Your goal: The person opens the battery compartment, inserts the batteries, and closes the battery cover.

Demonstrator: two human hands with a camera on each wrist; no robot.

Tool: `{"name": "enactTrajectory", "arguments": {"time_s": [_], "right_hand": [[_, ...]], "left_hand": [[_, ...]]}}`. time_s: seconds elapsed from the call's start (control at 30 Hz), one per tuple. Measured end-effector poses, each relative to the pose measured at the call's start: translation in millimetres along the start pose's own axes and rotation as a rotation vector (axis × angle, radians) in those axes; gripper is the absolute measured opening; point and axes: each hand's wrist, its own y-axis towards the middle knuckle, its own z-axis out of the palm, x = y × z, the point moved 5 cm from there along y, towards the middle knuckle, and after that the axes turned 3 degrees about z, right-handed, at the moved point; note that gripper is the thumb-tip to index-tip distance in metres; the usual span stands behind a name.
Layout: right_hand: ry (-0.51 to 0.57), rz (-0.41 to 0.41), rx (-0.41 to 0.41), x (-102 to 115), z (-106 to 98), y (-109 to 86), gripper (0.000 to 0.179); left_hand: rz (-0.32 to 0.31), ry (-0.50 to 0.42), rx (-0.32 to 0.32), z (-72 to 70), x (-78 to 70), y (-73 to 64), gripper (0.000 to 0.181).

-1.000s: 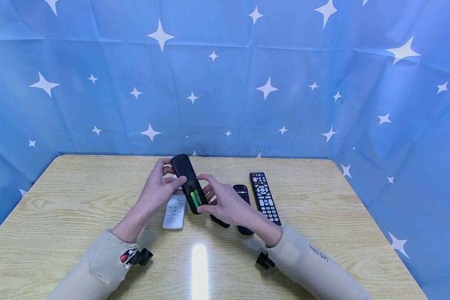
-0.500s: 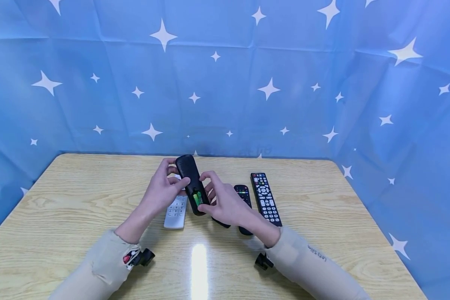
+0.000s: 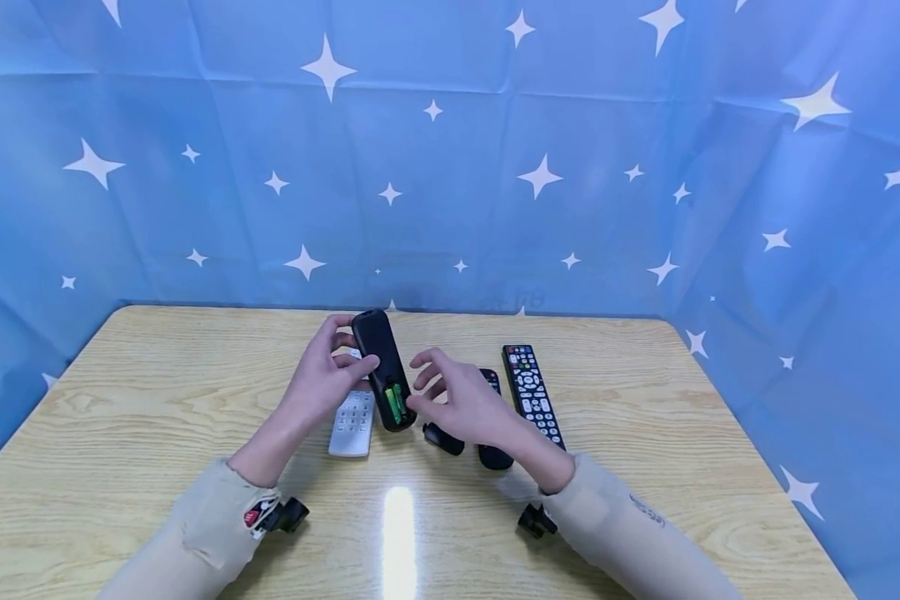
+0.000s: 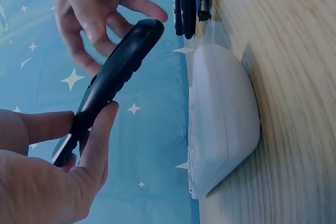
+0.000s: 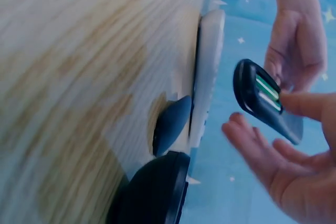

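My left hand (image 3: 322, 375) grips a black remote control (image 3: 378, 342) above the table, its back turned up. The battery compartment at its near end is uncovered, with two green batteries (image 3: 395, 402) lying side by side inside. Beside that end is my right hand (image 3: 465, 404), fingers spread and loosely bent, holding nothing. Its thumb tip (image 5: 294, 102) is right at the compartment's edge in the right wrist view. On the table below my right hand lies a small black battery cover (image 3: 444, 439).
A white remote (image 3: 351, 425) lies partly beneath the held one. To the right, a second black remote (image 3: 495, 457) is half hidden by my right hand, and a longer black remote (image 3: 528, 379) lies beyond it. A blue starred cloth (image 3: 450, 167) hangs behind the table (image 3: 157, 400).
My right hand has drawn back slightly to the right from the remote, its fingers coming off the side. More of the batteries and the cover now shows. The left hand keeps its grip.
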Motion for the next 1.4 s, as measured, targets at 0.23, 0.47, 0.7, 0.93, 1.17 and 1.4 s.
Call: {"name": "enactTrajectory", "arguments": {"time_s": [0.23,0.47,0.7,0.93,1.17,1.4], "right_hand": [[-0.187,0.086,0.088,-9.7,0.8,-2.9,0.017],[-0.315,0.141,0.217,-15.2,9.7,-5.2,0.021],[-0.401,0.153,0.275,-18.6,16.2,-5.5,0.019],[-0.381,0.157,0.278,-18.8,15.9,-6.8,0.013],[-0.278,0.150,0.272,-19.0,10.4,-7.5,0.013],[-0.215,0.132,0.267,-16.7,6.6,-7.4,0.015]], "left_hand": [[0.001,0.007,-0.007,-2.9,0.3,0.2,0.058],[0.012,0.000,0.005,-2.9,-0.9,-1.3,0.057],[0.011,0.011,0.009,-3.1,-0.3,-1.6,0.057],[0.012,0.024,0.007,-4.4,-0.4,-2.0,0.057],[0.017,0.011,0.013,-4.4,-0.7,-2.8,0.056],[0.008,0.013,0.017,-4.0,0.0,-2.8,0.056]]}}
